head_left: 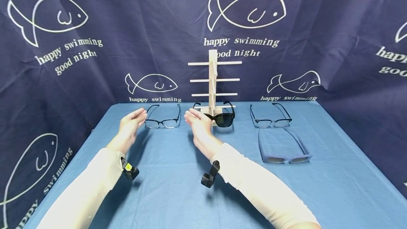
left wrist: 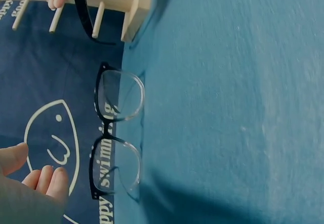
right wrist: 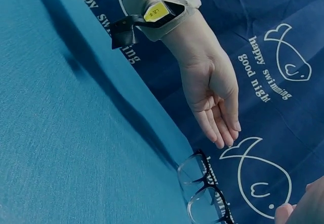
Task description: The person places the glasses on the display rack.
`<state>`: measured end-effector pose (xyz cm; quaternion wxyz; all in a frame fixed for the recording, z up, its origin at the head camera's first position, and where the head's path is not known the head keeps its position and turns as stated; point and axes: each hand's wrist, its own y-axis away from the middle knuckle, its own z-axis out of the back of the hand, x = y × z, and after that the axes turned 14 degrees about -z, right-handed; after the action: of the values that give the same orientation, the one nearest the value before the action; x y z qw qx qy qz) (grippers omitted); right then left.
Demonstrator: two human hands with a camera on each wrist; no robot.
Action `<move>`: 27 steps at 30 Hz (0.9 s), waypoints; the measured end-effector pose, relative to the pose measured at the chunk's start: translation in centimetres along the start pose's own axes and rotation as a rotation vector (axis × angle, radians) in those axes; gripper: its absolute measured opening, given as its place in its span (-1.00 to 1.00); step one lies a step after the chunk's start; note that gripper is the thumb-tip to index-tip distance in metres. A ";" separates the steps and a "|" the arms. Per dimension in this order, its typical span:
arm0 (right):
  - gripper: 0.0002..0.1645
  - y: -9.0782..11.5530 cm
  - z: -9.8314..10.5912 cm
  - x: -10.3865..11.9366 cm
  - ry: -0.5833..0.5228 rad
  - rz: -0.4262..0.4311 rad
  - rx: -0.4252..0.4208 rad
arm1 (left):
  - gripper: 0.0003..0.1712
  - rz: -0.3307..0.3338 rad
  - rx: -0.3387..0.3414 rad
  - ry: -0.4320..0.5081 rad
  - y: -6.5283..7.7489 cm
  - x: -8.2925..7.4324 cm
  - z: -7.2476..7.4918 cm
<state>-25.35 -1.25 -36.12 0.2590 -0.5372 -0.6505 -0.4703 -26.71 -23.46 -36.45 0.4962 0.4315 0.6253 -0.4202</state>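
Black-rimmed clear eyeglasses point(head_left: 163, 121) lie on the blue cloth with temples toward the back. My left hand point(head_left: 131, 127) is held up just left of them, fingers extended and holding nothing; the right wrist view also shows this left hand point(right wrist: 212, 90) with its fingers together. On their other side my right hand point(head_left: 203, 135) is raised with extended fingers, also holding nothing. It partly hides the black sunglasses point(head_left: 224, 120), which sit at the lowest bar of a wooden display rack point(head_left: 212, 80). Neither hand appears to touch the eyeglasses point(left wrist: 107, 128).
Right of the rack lie another pair of dark-rimmed eyeglasses point(head_left: 272, 121) and, nearer, blue-framed sunglasses point(head_left: 287, 159). Several bare bars stick out from the rack above the black sunglasses. A dark blue curtain point(head_left: 178, 20) with fish drawings hangs behind the blue-covered table point(head_left: 178, 193).
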 end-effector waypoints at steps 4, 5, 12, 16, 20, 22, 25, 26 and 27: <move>-0.53 -0.2 -0.2 -0.3 0.007 0.002 -0.001 | -0.36 0.000 -0.009 0.014 -0.2 0.4 0.3; -0.53 -0.2 -0.3 -0.3 0.008 0.004 0.000 | -0.37 0.002 -0.016 0.021 -0.2 0.5 0.4; -0.53 -0.2 -1.1 -0.7 0.011 -0.002 0.015 | -0.37 0.002 -0.046 0.035 -0.2 0.7 0.8; -0.52 -0.3 -1.5 -0.9 0.025 -0.004 0.011 | -0.38 0.001 -0.059 0.038 -0.4 0.9 0.7; -0.53 -0.6 -1.8 -1.5 0.058 0.001 -0.016 | -0.39 -0.001 -0.072 0.016 -0.7 1.1 0.8; -0.53 -0.7 -2.0 -1.7 0.063 0.002 -0.018 | -0.39 -0.004 -0.069 -0.002 -0.8 1.2 0.8; -0.51 -0.8 -2.2 -2.1 0.066 -0.002 -0.006 | -0.39 -0.014 -0.072 -0.026 -0.8 1.3 0.9; -0.50 -0.9 -2.2 -2.1 0.070 -0.003 0.001 | -0.39 -0.020 -0.073 -0.035 -0.8 1.3 0.9; -0.48 -0.9 -2.3 -2.2 0.067 -0.010 0.012 | -0.39 -0.025 -0.071 -0.039 -0.8 1.3 0.9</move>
<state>-25.93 -4.29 -37.26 0.2816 -0.5164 -0.6467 -0.4855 -27.36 -24.41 -37.76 0.5179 0.3974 0.6355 -0.4124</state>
